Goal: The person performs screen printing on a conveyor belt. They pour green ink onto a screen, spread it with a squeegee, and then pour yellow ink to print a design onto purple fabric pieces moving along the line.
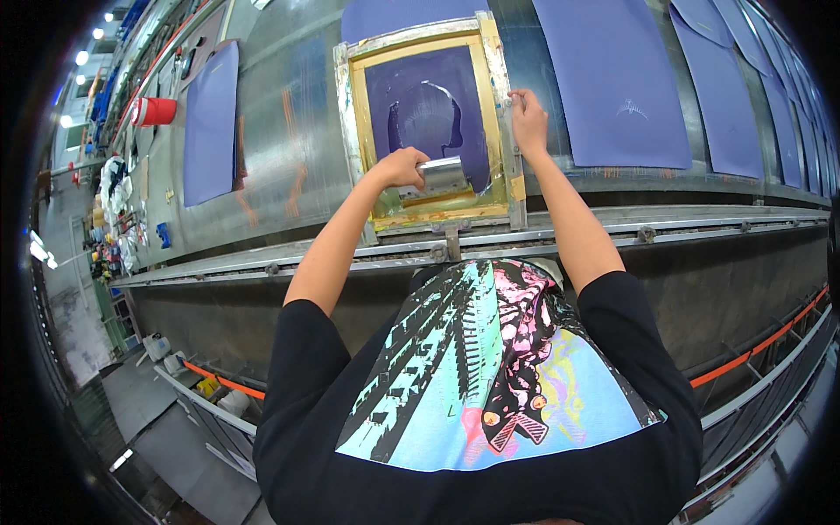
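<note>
A bare left hand [404,168] is clamped on a wide silver metal squeegee [448,177]. A bare right hand [529,121] is closed at the right side rail of a pale, paint-stained rectangular screen frame [346,98]. The frame lies on a long grey, glossy tabletop [267,105], directly in front of the person. A yellow border [483,208] lines the inside of the frame and surrounds a dark purple mesh panel [398,92]. The squeegee is located inside the frame, at the near end of the panel. A glossy, dark curved streak shows on the panel beyond the squeegee.

Flat purple sheets lie on both sides of the frame: one left sheet [210,127] is well apart from it; one right sheet [617,87] is nearer and bears a small pale arc-shaped mark. Further purple sheets [717,105] continue in a row to the right. A straight metal guide rail [612,230] runs along the near edge of the tabletop. A red bucket [156,111] stands at the far left, beyond the left sheet.
</note>
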{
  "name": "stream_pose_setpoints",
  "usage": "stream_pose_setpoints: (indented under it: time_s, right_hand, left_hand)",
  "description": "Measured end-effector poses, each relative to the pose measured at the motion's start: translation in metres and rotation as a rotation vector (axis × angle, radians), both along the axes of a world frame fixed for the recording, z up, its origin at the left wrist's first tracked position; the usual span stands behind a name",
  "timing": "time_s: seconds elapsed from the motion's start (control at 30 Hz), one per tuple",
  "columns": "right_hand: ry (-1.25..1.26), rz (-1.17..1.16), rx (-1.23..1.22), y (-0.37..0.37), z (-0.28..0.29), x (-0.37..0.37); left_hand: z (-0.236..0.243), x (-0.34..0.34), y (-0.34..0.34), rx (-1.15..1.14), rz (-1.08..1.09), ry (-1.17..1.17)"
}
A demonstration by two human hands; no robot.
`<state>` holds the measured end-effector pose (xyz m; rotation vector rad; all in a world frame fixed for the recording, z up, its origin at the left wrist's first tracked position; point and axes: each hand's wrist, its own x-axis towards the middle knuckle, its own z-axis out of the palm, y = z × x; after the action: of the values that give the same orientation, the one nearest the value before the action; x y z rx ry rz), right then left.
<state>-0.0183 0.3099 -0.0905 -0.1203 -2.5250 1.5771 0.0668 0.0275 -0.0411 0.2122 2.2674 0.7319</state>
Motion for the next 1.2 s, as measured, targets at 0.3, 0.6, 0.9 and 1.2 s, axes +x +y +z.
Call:
stream_pose_setpoints:
  time_s: [0.3, 0.6, 0.9, 1.2]
  right_hand:
    - [0.031, -0.033, -0.048, -0.007, -0.009, -0.003]
    - [0.040, -0.002, -0.083, -0.002, -0.005, -0.006]
    - [-0.064, 0.017, -0.087, 0.002, 0.001, -0.004]
    - [-0.025, 0.043, -0.057, 0.002, -0.003, -0.001]
  left_hand:
    - [0.008, -0.089, -0.057, 0.185, 0.115, 0.107]
    - [0.000, -0.050, 0.007, -0.173, 0.280, 1.120]
    - [-0.012, 0.133, 0.051, -0.191, 0.176, 1.025]
    - [-0.021, 0.217, 0.058, -0.198, 0.223, 1.005]
